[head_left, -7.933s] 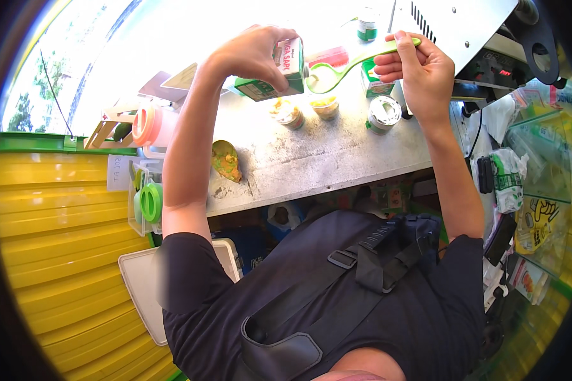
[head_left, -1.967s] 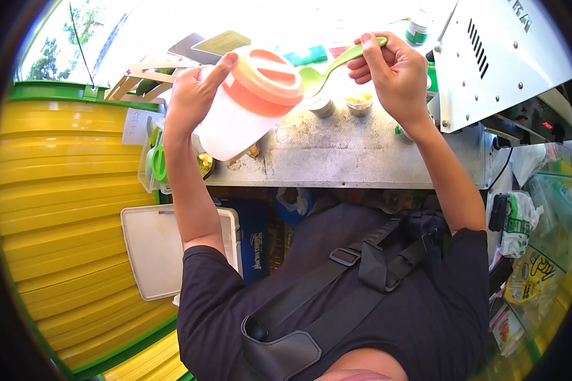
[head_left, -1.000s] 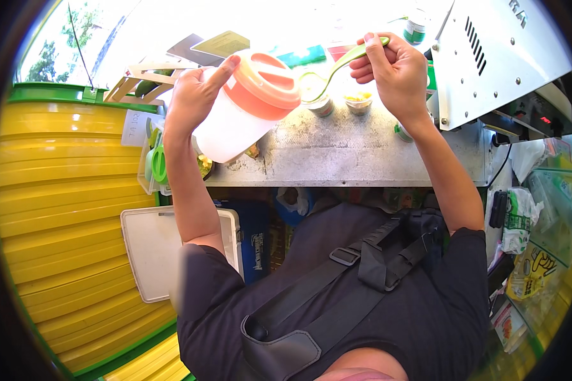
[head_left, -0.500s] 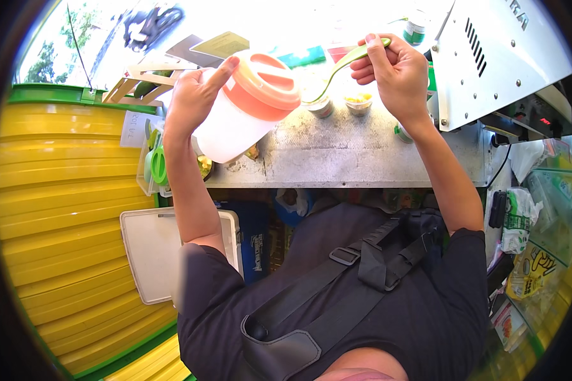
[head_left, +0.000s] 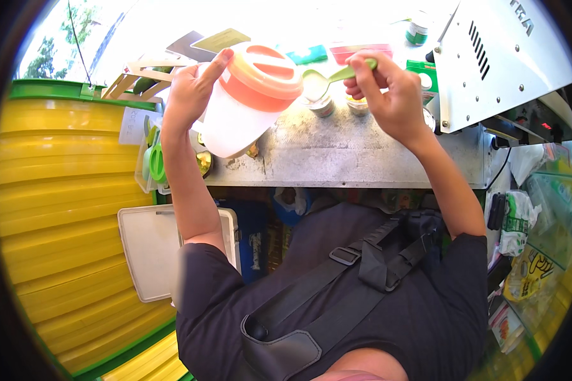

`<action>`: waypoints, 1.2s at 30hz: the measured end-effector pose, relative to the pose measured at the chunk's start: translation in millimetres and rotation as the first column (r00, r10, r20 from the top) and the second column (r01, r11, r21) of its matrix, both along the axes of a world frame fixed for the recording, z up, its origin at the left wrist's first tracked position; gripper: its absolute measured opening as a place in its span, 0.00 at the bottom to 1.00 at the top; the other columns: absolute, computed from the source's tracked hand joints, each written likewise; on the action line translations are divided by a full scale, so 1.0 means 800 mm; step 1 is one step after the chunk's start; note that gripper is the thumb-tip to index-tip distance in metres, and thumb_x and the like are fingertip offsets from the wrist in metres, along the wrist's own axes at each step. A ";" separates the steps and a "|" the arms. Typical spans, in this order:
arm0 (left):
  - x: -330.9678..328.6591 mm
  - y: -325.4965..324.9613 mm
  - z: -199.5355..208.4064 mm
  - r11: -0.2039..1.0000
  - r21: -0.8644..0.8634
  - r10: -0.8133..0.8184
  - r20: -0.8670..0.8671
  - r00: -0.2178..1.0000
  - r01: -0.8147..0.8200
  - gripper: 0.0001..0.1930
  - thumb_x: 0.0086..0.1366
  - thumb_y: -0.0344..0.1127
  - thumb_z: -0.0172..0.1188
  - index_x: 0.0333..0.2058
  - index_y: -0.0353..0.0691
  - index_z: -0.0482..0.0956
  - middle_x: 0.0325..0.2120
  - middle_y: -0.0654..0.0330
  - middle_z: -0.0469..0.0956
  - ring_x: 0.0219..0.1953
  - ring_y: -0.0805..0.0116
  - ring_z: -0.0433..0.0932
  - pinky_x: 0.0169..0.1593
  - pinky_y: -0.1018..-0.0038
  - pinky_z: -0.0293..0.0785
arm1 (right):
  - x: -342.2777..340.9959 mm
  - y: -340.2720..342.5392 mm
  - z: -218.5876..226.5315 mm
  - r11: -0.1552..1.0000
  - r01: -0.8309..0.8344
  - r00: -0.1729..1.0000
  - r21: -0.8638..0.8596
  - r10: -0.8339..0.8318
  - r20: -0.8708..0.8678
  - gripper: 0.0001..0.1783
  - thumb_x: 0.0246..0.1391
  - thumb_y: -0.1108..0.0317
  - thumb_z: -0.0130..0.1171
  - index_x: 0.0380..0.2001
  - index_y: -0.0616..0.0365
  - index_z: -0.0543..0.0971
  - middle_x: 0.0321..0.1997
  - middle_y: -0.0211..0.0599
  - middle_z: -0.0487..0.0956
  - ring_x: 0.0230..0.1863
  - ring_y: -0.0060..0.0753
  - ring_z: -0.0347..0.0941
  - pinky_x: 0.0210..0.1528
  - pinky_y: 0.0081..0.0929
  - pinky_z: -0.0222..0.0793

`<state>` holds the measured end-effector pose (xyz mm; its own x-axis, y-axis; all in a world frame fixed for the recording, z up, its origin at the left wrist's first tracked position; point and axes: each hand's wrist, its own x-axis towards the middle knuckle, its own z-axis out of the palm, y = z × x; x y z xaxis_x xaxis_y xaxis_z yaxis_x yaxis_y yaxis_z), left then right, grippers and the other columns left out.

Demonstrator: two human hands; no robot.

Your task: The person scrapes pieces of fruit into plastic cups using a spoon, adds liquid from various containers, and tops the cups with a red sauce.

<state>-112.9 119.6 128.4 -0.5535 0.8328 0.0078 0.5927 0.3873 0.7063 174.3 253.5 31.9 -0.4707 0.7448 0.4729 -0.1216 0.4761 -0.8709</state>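
Note:
My left hand grips a white pitcher with an orange lid, tilted over the metal counter toward the right. Between the thumb and fingers of my right hand is the handle of a green spoon. Its bowl lies beside the lid's right edge, above a small clear cup; pale contents seem to fill it, though glare hides detail. A second small cup with yellow pieces stands just right of the first, partly covered by my right fingers.
The metal counter ends in a straight front edge before me. At right stands a white metal machine; a green box and a can are beside it. On the left are a wooden rack and a yellow corrugated wall.
My right hand has lowered slightly, and the spoon has turned from steeply slanted to nearly level with its bowl showing. The pitcher has tilted a little more and moved slightly upward.

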 end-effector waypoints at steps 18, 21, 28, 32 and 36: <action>0.036 0.029 0.044 0.994 -0.068 -0.093 -0.077 0.993 0.088 0.32 0.66 0.66 0.65 0.18 0.41 0.75 0.13 0.73 0.64 0.18 0.83 0.62 0.25 0.80 0.61 | 0.034 0.018 0.046 0.983 0.092 0.975 -0.157 -0.121 -0.184 0.14 0.69 0.65 0.58 0.40 0.68 0.83 0.27 0.43 0.87 0.28 0.26 0.86 0.31 0.23 0.83; 0.037 0.042 0.038 0.991 -0.051 -0.128 -0.092 0.987 0.124 0.32 0.66 0.65 0.65 0.16 0.43 0.72 0.12 0.74 0.62 0.16 0.83 0.60 0.22 0.80 0.58 | 0.051 0.025 0.053 0.976 0.105 0.972 -0.189 -0.141 -0.188 0.15 0.68 0.65 0.57 0.38 0.71 0.83 0.27 0.45 0.86 0.27 0.28 0.85 0.30 0.23 0.83; 0.078 0.062 0.039 0.980 0.020 -0.195 -0.075 0.978 0.197 0.33 0.67 0.63 0.66 0.14 0.43 0.70 0.12 0.74 0.61 0.15 0.83 0.57 0.20 0.79 0.56 | 0.077 0.035 0.049 0.964 0.154 0.969 -0.216 -0.190 -0.159 0.17 0.69 0.63 0.58 0.38 0.70 0.83 0.27 0.45 0.86 0.26 0.29 0.85 0.31 0.24 0.83; 0.078 0.071 0.038 0.977 -0.037 -0.213 -0.124 0.969 0.210 0.33 0.67 0.63 0.66 0.14 0.43 0.70 0.11 0.74 0.61 0.15 0.83 0.58 0.20 0.79 0.57 | 0.086 0.037 0.047 0.960 0.157 0.969 -0.231 -0.195 -0.152 0.17 0.69 0.62 0.57 0.38 0.70 0.83 0.27 0.45 0.86 0.27 0.29 0.85 0.31 0.24 0.83; 0.084 0.075 0.036 0.977 -0.047 -0.211 -0.138 0.968 0.206 0.33 0.66 0.63 0.67 0.14 0.43 0.70 0.11 0.73 0.61 0.14 0.83 0.58 0.20 0.79 0.57 | 0.093 0.041 0.041 0.961 0.166 0.968 -0.220 -0.201 -0.149 0.18 0.70 0.62 0.56 0.38 0.70 0.83 0.27 0.44 0.86 0.27 0.29 0.85 0.31 0.23 0.83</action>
